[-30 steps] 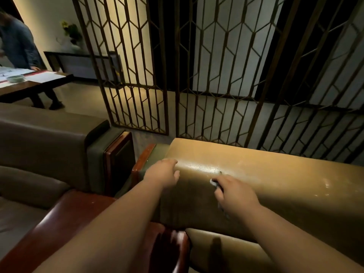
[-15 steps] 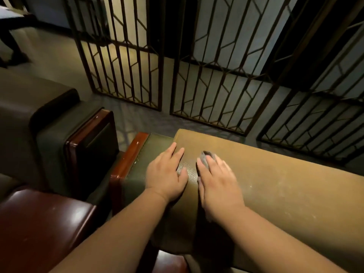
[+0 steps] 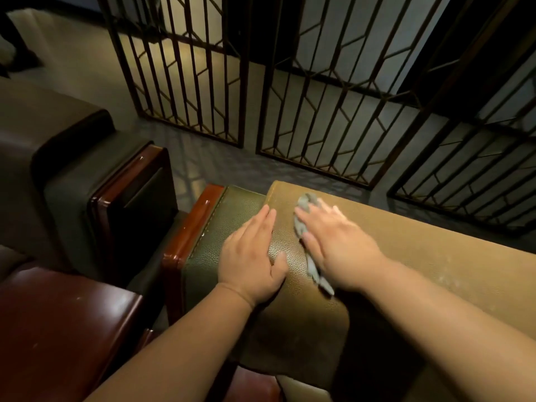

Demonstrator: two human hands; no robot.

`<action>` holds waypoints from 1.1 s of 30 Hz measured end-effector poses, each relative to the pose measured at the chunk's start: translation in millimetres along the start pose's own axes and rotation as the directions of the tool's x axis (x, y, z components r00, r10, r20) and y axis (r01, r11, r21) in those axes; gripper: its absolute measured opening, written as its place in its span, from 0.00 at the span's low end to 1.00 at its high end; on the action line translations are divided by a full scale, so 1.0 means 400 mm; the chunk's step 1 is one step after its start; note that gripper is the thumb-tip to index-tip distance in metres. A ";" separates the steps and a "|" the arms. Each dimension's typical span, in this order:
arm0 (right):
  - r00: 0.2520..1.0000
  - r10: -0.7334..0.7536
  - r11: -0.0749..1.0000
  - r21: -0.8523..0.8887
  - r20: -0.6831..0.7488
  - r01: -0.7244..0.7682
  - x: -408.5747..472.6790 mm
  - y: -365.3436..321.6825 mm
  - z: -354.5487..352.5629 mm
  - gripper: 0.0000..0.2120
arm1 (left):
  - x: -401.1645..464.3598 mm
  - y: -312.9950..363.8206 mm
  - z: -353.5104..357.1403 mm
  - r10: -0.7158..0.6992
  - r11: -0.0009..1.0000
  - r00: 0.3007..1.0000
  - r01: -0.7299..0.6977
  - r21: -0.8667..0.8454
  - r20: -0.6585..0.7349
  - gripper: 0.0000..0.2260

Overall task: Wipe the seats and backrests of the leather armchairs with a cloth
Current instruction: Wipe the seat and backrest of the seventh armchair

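Atop one backrest (image 3: 435, 256), two hands (image 3: 249, 253) flatten one cloth (image 3: 303, 224).

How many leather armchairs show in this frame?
2. One tan armchair lies under both hands, its backrest top being wiped with the cloth. A second, darker armchair stands to its left. Others may sit outside the view.

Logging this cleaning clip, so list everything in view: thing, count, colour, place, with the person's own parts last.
cloth: one, grey, on the backrest top under the right hand
armchair backrest: one, tan leather, centre and right
second armchair: one, dark leather, left
wooden armrest: one, reddish-brown, left of the backrest
lattice screens: several panels, dark metal, behind
left hand: one, flat on the backrest's left end
right hand: one, flat, pressing the cloth
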State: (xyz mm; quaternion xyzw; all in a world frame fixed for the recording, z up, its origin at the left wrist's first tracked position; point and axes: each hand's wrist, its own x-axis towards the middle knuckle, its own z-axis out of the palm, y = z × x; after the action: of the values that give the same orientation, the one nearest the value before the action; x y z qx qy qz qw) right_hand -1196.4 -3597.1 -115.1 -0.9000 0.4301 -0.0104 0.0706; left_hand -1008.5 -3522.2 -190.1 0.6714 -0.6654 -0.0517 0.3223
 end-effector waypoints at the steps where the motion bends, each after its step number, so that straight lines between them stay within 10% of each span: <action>1: 0.993 0.115 0.993 -0.016 -0.010 -0.115 0.043 0.038 -0.011 0.26 | 0.001 0.001 -0.001 0.001 1.000 1.000 -0.001 0.003 -0.002 0.33; 4: 0.913 0.408 0.912 0.045 0.022 -0.408 0.107 0.091 -0.028 0.27 | -0.002 0.005 -0.002 0.010 1.000 1.000 -0.010 0.016 -0.012 0.30; 10: 0.997 -0.074 0.997 -0.011 -0.017 0.074 -0.115 -0.064 0.008 0.29 | 0.000 0.003 0.003 0.015 0.999 1.000 -0.014 0.041 -0.014 0.29; 16: 0.823 0.567 0.823 -0.010 -0.045 -0.568 -0.110 0.257 -0.047 0.33 | 0.001 0.011 -0.003 0.012 0.997 0.999 -0.008 0.074 -0.052 0.29; 23: 0.993 0.111 0.993 -0.040 -0.049 -0.113 -0.252 0.020 -0.010 0.27 | 0.009 0.094 -0.058 -0.117 0.913 0.971 0.023 0.407 0.207 0.35; 30: 0.736 0.672 0.734 -0.055 -0.081 -0.676 -0.376 0.382 -0.064 0.24 | 0.108 0.377 0.075 -0.022 0.976 0.948 -0.048 0.214 0.317 0.32; 33: 0.811 0.580 0.815 0.040 -0.078 -0.578 -0.350 0.309 -0.032 0.26 | 0.111 0.380 0.135 -0.056 0.943 0.965 -0.033 0.332 0.257 0.34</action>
State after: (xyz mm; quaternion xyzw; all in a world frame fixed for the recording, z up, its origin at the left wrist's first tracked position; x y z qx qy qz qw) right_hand -1381.1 -3566.5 -113.5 -0.7246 0.6860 -0.0305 0.0584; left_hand -1161.2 -3568.9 -140.7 0.7074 -0.6972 -0.0286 0.1126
